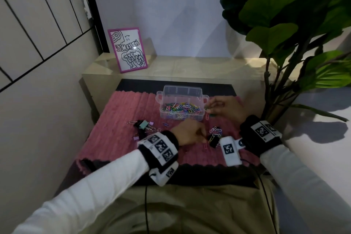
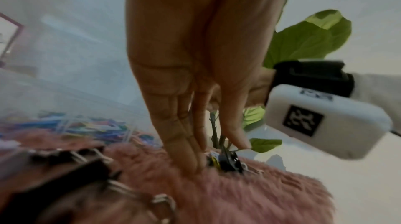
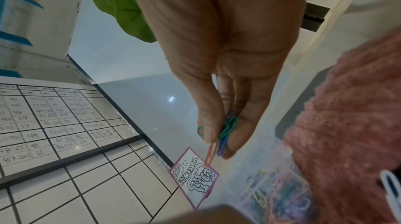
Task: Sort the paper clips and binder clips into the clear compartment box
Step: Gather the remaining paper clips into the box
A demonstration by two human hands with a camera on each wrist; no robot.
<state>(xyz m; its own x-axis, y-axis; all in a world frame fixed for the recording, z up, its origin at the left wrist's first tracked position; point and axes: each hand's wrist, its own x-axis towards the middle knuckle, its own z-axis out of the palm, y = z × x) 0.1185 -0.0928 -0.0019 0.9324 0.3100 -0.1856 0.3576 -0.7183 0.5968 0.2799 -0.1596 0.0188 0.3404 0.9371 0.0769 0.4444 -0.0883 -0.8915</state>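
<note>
The clear compartment box [image 1: 182,100] sits on a pink furry rug [image 1: 117,119], its front section full of coloured paper clips [image 1: 180,109]. Just right of the box, my right hand [image 1: 209,109] pinches a small bunch of green, blue and orange paper clips [image 3: 225,130] between thumb and fingers [image 3: 219,143]. My left hand [image 1: 203,138] reaches down to the rug; its straight fingertips [image 2: 190,167] touch the fur beside a black binder clip [image 2: 228,160], with the thumb just above the clip. Loose paper clips [image 1: 215,130] lie close by. More binder clips [image 1: 144,125] lie at the rug's left.
A pink-framed drawing [image 1: 127,49] leans on the tiled ledge [image 1: 190,66] behind the rug. A large leafy plant [image 1: 284,24] stands at the right, its stem close to my right wrist. A tiled wall [image 1: 38,24] closes off the left side.
</note>
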